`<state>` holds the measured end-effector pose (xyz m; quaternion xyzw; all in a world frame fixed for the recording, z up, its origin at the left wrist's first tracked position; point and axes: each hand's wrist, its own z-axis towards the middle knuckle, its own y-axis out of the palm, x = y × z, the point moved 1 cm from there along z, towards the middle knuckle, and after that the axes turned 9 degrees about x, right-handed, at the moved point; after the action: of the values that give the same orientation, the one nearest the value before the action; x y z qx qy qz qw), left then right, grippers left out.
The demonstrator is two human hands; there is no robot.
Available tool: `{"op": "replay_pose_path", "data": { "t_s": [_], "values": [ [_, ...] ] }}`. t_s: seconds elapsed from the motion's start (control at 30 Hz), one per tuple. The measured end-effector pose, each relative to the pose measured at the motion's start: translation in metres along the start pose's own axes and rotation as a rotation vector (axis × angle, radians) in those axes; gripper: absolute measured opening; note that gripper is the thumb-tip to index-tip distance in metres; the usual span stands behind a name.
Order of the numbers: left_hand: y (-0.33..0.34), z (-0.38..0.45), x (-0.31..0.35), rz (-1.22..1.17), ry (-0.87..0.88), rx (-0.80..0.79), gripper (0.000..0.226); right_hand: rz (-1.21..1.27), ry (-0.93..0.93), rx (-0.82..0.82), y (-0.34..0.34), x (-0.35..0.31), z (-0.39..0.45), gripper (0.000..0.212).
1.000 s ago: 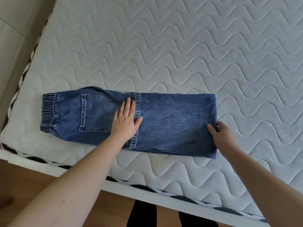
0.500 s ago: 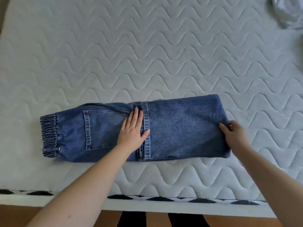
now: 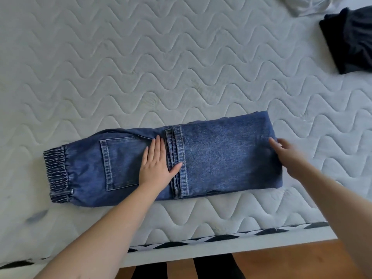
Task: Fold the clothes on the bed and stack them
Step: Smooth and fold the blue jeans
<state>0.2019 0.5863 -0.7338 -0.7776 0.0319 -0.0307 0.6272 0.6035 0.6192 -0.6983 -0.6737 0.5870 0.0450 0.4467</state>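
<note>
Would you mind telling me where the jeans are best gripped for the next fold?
Probably the folded right end of the jeans, approached from the right: its thick edge lies free beside the right hand, while the left hand pins the middle.

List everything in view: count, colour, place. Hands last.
jeans: 1, blue denim, folded lengthwise, near edge of mattress
dark garment: 1, black/dark grey, far right of mattress, partly cut off
pale fabric: 1, light grey, top edge, mostly out of frame
mattress: 1, white, wavy quilting
floor: wooden, brown, bottom right
left hand: flat on the jeans beside the hems
right hand: at the jeans' right folded end, blurred
</note>
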Motion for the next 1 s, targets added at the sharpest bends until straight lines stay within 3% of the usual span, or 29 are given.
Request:
{"op": "replay_pose_path", "data": {
  "t_s": [0.13, 0.23, 0.33, 0.47, 0.73, 0.9, 1.0],
  "values": [
    [0.000, 0.004, 0.000, -0.003, 0.007, -0.022, 0.101, 0.084, 0.019, -0.129, 0.001, -0.016, -0.006, 0.022],
    [-0.002, -0.001, 0.001, -0.063, -0.022, 0.053, 0.101, 0.140, -0.038, -0.186, -0.006, -0.032, -0.016, 0.015],
    [-0.003, -0.003, 0.005, -0.078, 0.003, 0.079, 0.096, 0.173, -0.088, -0.275, -0.014, -0.049, -0.036, 0.020],
    [-0.005, 0.003, 0.004, -0.073, 0.015, -0.015, 0.093, 0.228, -0.152, -0.363, -0.017, -0.076, -0.072, 0.028],
    [-0.019, 0.012, -0.006, -0.089, 0.074, -0.057, 0.092, 0.227, -0.446, -0.462, -0.002, -0.143, -0.159, 0.032],
    [-0.022, 0.018, -0.016, -0.164, 0.124, -0.123, 0.088, 0.167, -0.571, -0.526, 0.026, -0.174, -0.207, 0.033],
    [-0.031, 0.024, -0.031, -0.350, 0.163, -0.067, 0.073, 0.151, -0.584, -0.519, 0.044, -0.191, -0.225, 0.038]
  ]
}}
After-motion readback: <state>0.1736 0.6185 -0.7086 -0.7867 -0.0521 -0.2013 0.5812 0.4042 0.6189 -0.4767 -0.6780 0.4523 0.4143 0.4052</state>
